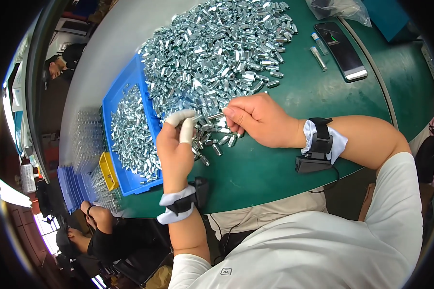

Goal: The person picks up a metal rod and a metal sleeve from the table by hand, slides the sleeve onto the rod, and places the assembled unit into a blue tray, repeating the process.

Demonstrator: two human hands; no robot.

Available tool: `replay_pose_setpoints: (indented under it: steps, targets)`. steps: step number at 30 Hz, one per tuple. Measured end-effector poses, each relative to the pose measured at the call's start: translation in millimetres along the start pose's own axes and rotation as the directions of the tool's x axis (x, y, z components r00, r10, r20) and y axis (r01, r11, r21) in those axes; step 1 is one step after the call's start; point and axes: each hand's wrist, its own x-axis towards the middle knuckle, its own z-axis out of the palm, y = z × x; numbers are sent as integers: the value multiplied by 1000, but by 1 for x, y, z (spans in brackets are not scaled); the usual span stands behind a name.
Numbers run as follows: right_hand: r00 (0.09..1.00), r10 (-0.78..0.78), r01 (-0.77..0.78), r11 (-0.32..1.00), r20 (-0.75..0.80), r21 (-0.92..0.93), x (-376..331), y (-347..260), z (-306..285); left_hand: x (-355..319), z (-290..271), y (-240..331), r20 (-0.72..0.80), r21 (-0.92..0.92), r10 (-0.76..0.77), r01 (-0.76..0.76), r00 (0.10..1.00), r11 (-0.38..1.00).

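White shirt (299, 250) bears logo (226, 271); right hand (267, 120) holds rod (216, 115).

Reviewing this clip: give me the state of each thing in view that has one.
Thin metal piece: held between both hands
Left hand: closed, thumb and finger on one end
Right hand: closed, pinching the other end
Blue tray: open-topped, partly filled
Metal parts: heaped loose
Phone: lying flat
Plastic bag: crumpled
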Motion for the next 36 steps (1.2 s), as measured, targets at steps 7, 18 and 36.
replay_pose_setpoints:
  steps: [7,18,36]
  targets:
    - [1000,15,-14,997,3,-80,-2,-6,-2,-16,3,15,156,-652,-183,241,971,719]
    - [1000,8,-6,992,10,-126,-1,-4,0,-16,7,9,65,-596,-143,153,988,788]
    - [996,-67,76,982,56,-170,-2,-1,0,-13,1,4,189,-599,-162,245,968,763]
